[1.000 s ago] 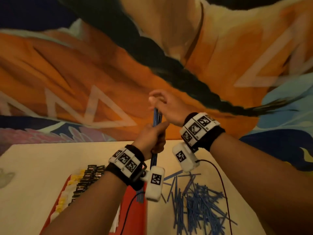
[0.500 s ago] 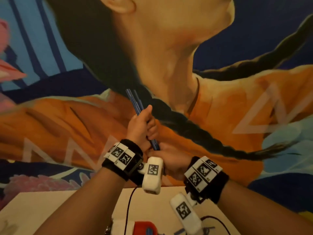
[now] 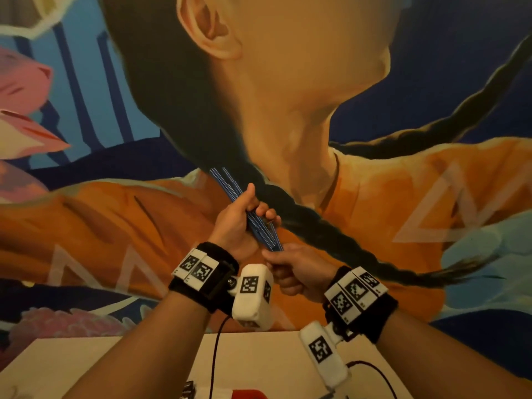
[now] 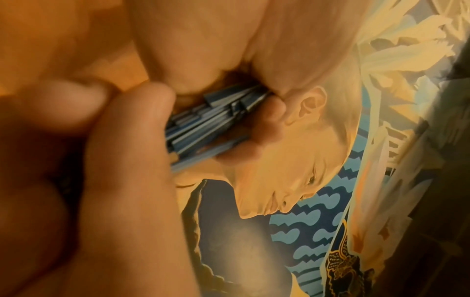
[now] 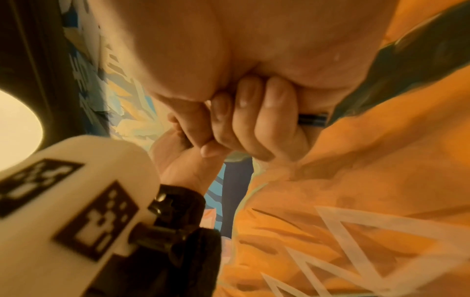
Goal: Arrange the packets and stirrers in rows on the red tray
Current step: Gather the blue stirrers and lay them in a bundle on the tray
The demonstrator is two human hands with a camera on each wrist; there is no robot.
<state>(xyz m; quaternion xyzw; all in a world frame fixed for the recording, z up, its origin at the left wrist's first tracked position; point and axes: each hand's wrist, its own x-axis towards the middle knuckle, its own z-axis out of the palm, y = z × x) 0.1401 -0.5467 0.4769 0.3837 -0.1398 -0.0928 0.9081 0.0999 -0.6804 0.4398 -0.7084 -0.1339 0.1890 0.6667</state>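
Left hand [image 3: 234, 223] grips bundle of thin blue plastic stirrers [image 3: 259, 228]; right hand [image 3: 293, 272] pinches its lower end. Bundle aloft, unplaced; red tray [image 3: 249, 394] barely visible below.

- My head has tilted further up; the pile of loose stirrers has left view, and only a sliver of the red tray [image 3: 249, 394] remains
- My right hand [image 3: 293, 272] has dropped from the top of the stirrers [image 3: 260, 226] to their lower ends
- My left hand [image 3: 239, 223] now grips them above it
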